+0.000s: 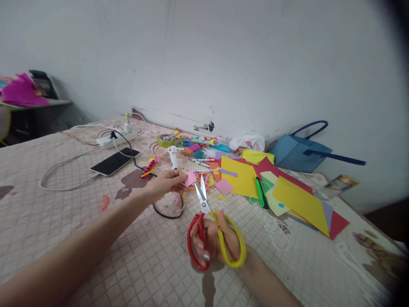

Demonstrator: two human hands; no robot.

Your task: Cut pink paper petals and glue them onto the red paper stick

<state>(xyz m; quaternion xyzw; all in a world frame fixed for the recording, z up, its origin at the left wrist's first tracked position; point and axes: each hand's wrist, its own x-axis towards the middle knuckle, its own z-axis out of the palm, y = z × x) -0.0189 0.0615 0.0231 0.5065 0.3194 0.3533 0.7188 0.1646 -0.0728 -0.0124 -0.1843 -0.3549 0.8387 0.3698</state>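
Two bare hands work over a patterned tabletop (128,238), where a dark shadow swallows the right edge of the view and the corner beneath it. Both forearms run out of frame, and a magenta sheet (24,91) on a surface at far left sits among items cut off by the edge. Fingers of the right hand (214,238) are partly hidden behind the handles of the scissors (202,198); the far end of the clutter overlaps too thickly to sort out, and a small tan item (341,184) near the blue bag (297,151) is hard to make out.

The left hand (168,183) is closed in a pinch on a pink paper piece (191,178), which is held between thumb and fingers above the tabletop, its gripped edge covered. The right hand is curled through the red and yellow handles, gripping the scissors with the blades parted. The tips point at the paper's lower edge; whether they touch it cannot be told. The hands are apart from each other. Beyond lie a pink square (224,186), a yellow sheet (239,175) and a green cutter (261,192).
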